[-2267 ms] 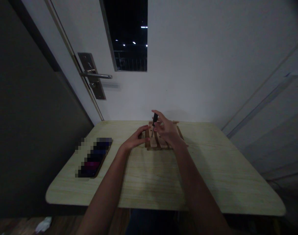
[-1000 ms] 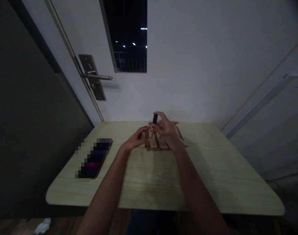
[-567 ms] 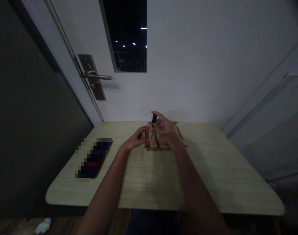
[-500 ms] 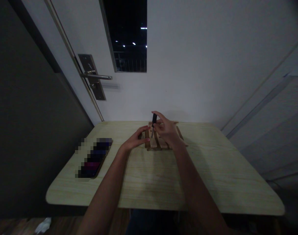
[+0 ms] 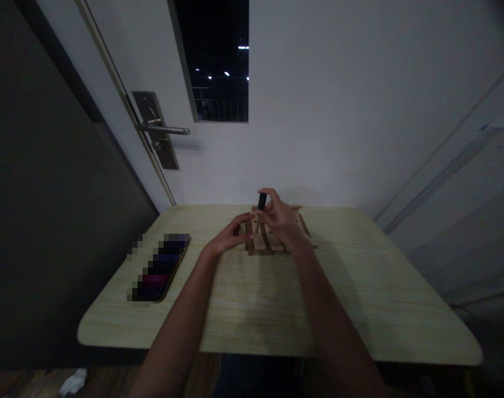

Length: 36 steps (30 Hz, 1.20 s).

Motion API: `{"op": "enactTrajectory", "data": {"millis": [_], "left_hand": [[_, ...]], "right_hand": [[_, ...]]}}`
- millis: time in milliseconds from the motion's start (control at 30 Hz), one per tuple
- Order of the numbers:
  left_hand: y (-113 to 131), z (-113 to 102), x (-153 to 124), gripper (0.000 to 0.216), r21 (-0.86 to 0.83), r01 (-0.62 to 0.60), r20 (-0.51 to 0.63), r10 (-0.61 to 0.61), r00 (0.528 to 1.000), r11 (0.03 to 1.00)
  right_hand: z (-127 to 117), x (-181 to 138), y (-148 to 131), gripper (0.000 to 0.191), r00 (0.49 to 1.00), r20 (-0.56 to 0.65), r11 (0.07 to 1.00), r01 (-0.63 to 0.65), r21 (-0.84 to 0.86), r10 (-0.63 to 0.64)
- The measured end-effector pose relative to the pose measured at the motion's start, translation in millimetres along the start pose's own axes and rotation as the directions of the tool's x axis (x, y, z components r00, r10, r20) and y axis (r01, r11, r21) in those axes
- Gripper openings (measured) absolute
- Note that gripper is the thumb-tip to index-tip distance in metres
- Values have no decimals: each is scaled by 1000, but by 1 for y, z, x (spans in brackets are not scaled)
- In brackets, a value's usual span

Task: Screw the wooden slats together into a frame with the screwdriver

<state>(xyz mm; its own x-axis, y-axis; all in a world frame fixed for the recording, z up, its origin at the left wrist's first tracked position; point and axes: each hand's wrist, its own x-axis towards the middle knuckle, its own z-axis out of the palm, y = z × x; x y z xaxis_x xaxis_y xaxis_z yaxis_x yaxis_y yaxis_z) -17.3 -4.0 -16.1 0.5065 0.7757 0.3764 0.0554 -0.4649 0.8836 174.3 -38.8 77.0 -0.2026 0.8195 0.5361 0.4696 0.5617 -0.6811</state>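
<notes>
My right hand is closed on a small screwdriver with a black handle. One finger rests over the handle's top, and the others pinch it lower down. Its metal shaft points down, slightly tilted, at a light wooden slat on a slatted wooden piece. Small dark holes or screws dot the slats; which they are, I cannot tell. At the left edge of this piece, my left hand has thumb and fingers spread apart, their tips touching the wood. My right hand covers part of the piece.
The wooden piece lies near the back of a light wood-grain table. A phone with a blurred-out screen lies at the left. Behind the table stands a white door with a metal handle and a dark window.
The fingers of my right hand have shifted slightly around the screwdriver handle, lower fingers now nearer the shaft. My left hand and the wooden piece have stayed in place.
</notes>
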Motion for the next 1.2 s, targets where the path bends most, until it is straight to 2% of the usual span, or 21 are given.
{"op": "enactTrajectory", "data": {"millis": [400,600,700,1200], "left_hand": [[2,1,0,58,-6,-11,-5,11,1000,1000],[-5,-1,0,57,-8,-2,6,2,1000,1000],[-5,-1,0,56,-7,-4,8,4,1000,1000],[0,0,0,57,-20,3,4,-3,1000,1000]], "right_hand": [[0,1,2,45,1000,28,1000,13,16,-14],[0,-1,1,50,998,49,995,-42,94,38],[-1,-1,0,52,999,36,992,-28,119,24],[-3,1,-5,43,999,12,998,-31,56,30]]}}
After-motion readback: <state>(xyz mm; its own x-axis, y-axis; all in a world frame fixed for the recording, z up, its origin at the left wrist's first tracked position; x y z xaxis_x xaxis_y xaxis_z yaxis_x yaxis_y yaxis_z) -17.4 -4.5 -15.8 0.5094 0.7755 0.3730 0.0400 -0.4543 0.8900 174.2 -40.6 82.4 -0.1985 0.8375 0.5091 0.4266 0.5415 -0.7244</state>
